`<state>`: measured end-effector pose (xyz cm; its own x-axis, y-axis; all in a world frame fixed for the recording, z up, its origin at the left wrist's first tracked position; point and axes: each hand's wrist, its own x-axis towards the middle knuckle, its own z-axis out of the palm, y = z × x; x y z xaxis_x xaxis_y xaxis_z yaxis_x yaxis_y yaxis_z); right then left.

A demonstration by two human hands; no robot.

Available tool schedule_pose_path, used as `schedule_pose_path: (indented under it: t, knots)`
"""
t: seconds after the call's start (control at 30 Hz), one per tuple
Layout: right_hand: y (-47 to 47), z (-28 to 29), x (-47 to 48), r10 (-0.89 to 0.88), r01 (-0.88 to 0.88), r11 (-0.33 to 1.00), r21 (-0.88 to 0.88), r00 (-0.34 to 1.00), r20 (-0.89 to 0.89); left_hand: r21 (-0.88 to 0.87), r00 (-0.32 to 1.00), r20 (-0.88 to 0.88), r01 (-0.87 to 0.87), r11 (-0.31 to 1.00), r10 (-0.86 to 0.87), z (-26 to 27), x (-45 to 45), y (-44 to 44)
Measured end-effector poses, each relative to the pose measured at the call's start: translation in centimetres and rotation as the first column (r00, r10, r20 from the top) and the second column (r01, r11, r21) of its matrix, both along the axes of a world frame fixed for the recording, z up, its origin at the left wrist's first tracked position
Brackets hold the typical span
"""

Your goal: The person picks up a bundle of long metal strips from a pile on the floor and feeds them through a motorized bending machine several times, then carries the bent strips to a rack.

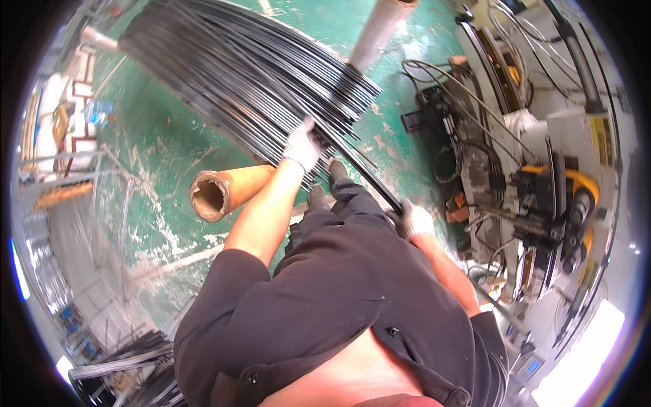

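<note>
A wide layer of long dark metal rods or tubes (244,76) lies before me, some ends uneven towards my feet. My left hand (304,142), in a whitish glove, is closed around a few dark rods (363,168) above the near ends of the layer. Lower right, my right hand (414,220), gloved too, grips the near end of those same rods. They slant from my right hand up and left over the layer; how many are held cannot be told. The far part of the layer is blurred.
Large cardboard tubes stand at the left (244,188) and upper right (381,30) of the layer. Machinery (554,203) with cables lines the right side. A metal frame (124,229) is at left, and more dark profiles (137,364) lie at lower left. My shoes are close to the rod ends.
</note>
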<state>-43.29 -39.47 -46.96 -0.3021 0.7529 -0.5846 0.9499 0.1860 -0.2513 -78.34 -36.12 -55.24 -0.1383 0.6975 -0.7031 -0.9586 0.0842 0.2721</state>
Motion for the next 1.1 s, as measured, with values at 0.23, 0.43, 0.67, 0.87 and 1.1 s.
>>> schedule_pose_path:
  t: [0.23,0.43,0.67,0.87,1.1]
  knots:
    - [-14.1,2.3,18.9,-0.280,0.203,0.935,0.291,0.925,0.257,-0.034,0.961,0.240,0.146,0.989,-0.134,-0.3,6.6,-0.9]
    - [-19.2,2.8,34.8,-0.499,0.404,0.861,0.309,0.784,0.369,0.156,0.897,0.047,0.429,0.890,-0.440,4.9,10.7,-1.1]
    - [-25.2,-0.7,53.6,-0.990,0.664,0.116,0.738,0.018,0.140,0.261,0.963,-0.202,0.230,0.937,-0.180,12.4,9.9,7.3]
    - [-9.2,0.1,42.1,0.122,0.156,0.141,-0.978,-0.983,-0.139,0.390,0.918,-0.239,0.390,0.834,-0.318,19.8,29.8,11.3]
    - [-1.2,1.4,46.0,0.225,0.258,0.091,-0.962,-0.946,-0.233,0.600,0.774,-0.384,0.624,0.500,-0.505,26.1,37.4,20.3]
